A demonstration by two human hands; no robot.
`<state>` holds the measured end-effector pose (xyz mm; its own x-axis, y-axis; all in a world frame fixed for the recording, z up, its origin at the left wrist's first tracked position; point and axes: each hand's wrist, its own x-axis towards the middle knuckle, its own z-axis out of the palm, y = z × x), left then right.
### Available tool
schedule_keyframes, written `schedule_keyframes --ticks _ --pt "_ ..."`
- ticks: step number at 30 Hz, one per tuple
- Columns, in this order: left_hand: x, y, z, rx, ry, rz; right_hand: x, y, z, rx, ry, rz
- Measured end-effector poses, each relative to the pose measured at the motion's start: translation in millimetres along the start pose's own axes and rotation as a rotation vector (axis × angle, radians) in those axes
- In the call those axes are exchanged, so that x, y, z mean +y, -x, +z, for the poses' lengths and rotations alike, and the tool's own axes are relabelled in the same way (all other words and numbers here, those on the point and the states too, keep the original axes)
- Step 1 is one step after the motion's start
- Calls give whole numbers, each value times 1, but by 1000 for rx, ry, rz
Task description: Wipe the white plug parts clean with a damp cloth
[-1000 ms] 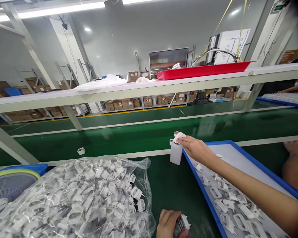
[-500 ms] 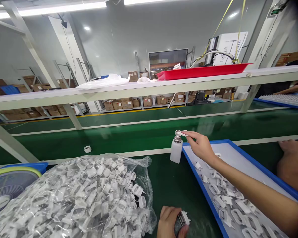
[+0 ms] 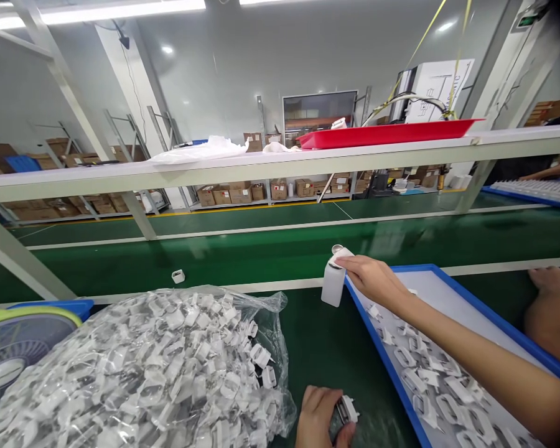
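Observation:
Near the bottom edge, my left hand grips a white plug charger housing between thumb and fingers, its pins pointing right. My right hand reaches out to a white dispenser bottle with a metal dish top. Pinched in its fingers is a small white cloth-like piece, held against the bottle's top; its exact kind is unclear. Left of my hands lies a clear plastic bag full of similar white housings. Under my right forearm, a blue-rimmed tray holds several of them.
One loose white housing sits on the green belt beyond the bag. A fan stands at far left. Above the belt runs a shelf carrying a red tray. Another person's arm rests at the right.
My right hand has lowered slightly, and the white piece now hangs over the front of the bottle's top. My left hand keeps its grip on the housing. The view has shifted slightly.

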<state>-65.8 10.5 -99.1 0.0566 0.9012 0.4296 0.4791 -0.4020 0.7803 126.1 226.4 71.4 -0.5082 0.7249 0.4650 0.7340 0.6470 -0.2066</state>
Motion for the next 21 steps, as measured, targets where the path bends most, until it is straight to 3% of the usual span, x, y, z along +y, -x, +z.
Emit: schedule_keyframes --ticks 7,11,14,17,21 --pt "-1 0 -1 -3 15 16 -8 4 -7 13 -306 185" --pt "0 0 -2 -7 15 11 -30 36 -20 123 -645 548" --pt "-1 1 0 -9 15 2 -53 75 -28 80 -1008 816" --pt "-1 2 2 -19 17 -16 -75 109 -31 40 -1294 1013" --pt "4 2 -1 -29 16 -96 -94 138 -26 106 -1492 1206"
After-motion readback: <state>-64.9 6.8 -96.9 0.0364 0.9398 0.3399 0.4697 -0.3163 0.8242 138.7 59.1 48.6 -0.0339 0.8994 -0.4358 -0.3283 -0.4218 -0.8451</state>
